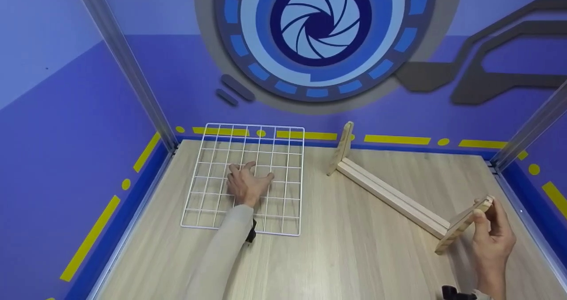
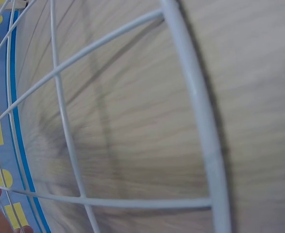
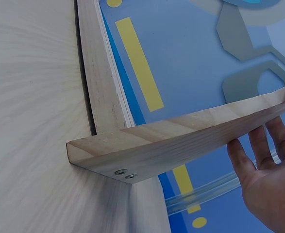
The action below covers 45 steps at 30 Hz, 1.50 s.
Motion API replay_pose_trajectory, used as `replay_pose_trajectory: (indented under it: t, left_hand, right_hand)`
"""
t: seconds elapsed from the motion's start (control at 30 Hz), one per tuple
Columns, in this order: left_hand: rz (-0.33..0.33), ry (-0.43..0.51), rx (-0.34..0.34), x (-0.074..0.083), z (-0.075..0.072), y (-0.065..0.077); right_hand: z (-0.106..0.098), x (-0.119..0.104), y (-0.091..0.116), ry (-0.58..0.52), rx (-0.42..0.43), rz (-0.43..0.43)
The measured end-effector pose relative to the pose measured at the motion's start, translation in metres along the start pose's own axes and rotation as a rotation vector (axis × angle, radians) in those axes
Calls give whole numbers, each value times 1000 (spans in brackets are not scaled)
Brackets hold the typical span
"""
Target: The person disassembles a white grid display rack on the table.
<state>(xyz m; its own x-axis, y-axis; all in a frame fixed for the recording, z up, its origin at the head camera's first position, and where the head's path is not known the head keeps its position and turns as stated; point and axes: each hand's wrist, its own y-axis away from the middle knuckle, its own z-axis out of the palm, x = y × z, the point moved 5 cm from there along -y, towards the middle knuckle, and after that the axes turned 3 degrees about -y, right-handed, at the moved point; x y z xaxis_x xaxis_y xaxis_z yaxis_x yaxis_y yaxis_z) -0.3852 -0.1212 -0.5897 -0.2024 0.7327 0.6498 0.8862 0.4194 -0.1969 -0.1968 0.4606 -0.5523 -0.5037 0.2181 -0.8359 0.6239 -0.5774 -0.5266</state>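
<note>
My left hand (image 1: 249,185) grips the wires of a white wire grid panel (image 1: 273,197) near its middle, thumb and fingers spread across several squares. The panel's far edge stands above the table's back edge, while its near edge (image 2: 198,111) lies close to the tabletop. At the right, my right hand (image 1: 494,235) holds the upper end of a wooden stand's near end board (image 3: 181,131), thumb on one side and fingers on the other. The stand has a long grooved crossbar (image 1: 394,196) joining this board to a far end board (image 1: 342,149).
The light wood-grain table (image 1: 350,255) is bounded by a blue back wall (image 1: 381,118) and side walls. Metal posts (image 1: 128,69) rise at the back corners. Two screw heads (image 3: 125,174) show on the near end board.
</note>
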Motion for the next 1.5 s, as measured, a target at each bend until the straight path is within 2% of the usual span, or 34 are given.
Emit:
replay_pose_trajectory:
  t: [0.27, 0.47, 0.63, 1.17, 1.23, 1.33, 1.5]
  left_hand:
    - [-14, -14, -7, -2, 2, 2]
    - [-6, -14, -20, -1, 3, 3]
    - [6, -16, -19, -2, 4, 4]
    - [8, 26, 13, -6, 8, 5]
    - [21, 45, 20, -7, 9, 6]
    - [40, 64, 27, -8, 9, 7]
    - [57, 74, 36, -10, 12, 10]
  right_hand:
    - [1, 2, 0, -30, -16, -19]
    - [1, -1, -1, 110, -14, -3]
    - [2, -1, -1, 164, -17, 20]
    - [3, -2, -1, 165, -11, 43]
    - [2, -1, -1, 100, -14, 22]
    - [2, -1, -1, 59, -21, 0]
    - [1, 0, 0, 111, -29, 2]
